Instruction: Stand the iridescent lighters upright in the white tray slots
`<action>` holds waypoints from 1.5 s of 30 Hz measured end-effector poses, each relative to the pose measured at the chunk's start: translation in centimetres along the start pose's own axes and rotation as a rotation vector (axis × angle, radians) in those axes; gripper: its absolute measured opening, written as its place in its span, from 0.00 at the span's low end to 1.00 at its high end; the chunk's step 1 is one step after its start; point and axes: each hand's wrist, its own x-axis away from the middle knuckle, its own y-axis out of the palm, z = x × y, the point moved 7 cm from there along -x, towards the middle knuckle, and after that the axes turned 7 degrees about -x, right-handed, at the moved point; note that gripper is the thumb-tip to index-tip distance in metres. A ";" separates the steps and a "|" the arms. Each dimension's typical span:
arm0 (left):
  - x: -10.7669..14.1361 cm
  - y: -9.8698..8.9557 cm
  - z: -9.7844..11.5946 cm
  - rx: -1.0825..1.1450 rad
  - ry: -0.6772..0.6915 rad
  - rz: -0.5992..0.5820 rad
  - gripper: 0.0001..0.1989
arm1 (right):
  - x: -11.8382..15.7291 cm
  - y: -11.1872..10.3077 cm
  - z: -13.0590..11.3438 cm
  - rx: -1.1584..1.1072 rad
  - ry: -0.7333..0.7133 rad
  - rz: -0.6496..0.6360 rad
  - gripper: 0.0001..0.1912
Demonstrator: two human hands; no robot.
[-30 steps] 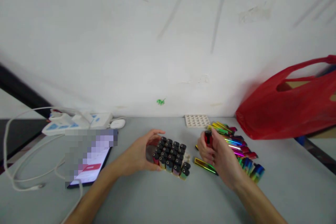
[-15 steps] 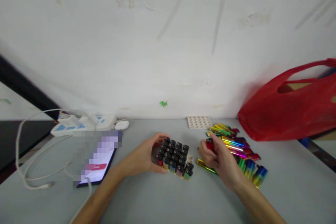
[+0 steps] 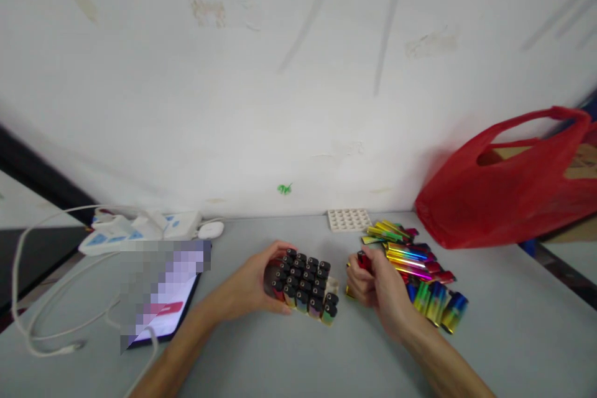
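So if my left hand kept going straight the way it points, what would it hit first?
The black-capped tubes, most likely: they stand packed right at your left hand, between its thumb and fingers. Exact contact is hard to judge.

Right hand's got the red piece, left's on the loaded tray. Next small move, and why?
I'd shift the right hand left and line the red piece up over the bare spot in the tray. That side looks unfilled between black caps, and the left hand already grips the opposite side, which should steady it.
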 end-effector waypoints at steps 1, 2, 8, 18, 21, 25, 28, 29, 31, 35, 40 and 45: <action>0.0 0.0 0.0 0.002 -0.001 -0.003 0.48 | 0.0 -0.1 0.1 0.004 -0.002 0.003 0.30; 0.0 0.1 0.0 0.004 -0.004 -0.002 0.48 | 0.0 -0.1 0.2 0.009 -0.003 0.004 0.30; 0.1 0.0 0.3 -0.003 -0.004 0.019 0.48 | 0.0 0.2 0.5 0.010 0.028 -0.012 0.34; 0.1 0.2 -0.1 0.041 -0.011 -0.002 0.47 | 0.2 0.6 -0.2 0.001 0.040 -0.032 0.35; 0.1 0.3 -0.4 0.058 -0.030 -0.014 0.47 | 0.2 0.7 -0.2 0.007 0.029 -0.032 0.34; 0.1 0.3 -0.3 0.056 -0.019 -0.018 0.48 | 0.1 0.4 -0.2 0.046 0.000 -0.002 0.32; 0.1 0.3 -0.2 0.053 -0.030 -0.020 0.48 | 0.1 0.2 -0.1 0.073 -0.007 0.017 0.30; 0.1 0.3 -0.2 0.049 -0.032 -0.018 0.48 | 0.2 0.2 -0.1 0.082 -0.010 0.019 0.30; 0.1 0.3 -0.1 0.048 -0.034 -0.008 0.48 | 0.2 0.2 -0.2 0.097 -0.025 0.023 0.30; 0.1 0.2 0.3 0.040 -0.020 0.004 0.47 | 0.1 0.3 -0.4 0.094 -0.048 0.010 0.32; 0.1 0.3 0.0 0.064 -0.040 -0.012 0.48 | -0.2 0.3 -0.7 0.119 -0.090 -0.011 0.34; 0.0 0.3 0.0 0.063 -0.023 -0.010 0.47 | 0.9 0.6 -2.4 0.314 -0.270 0.045 0.23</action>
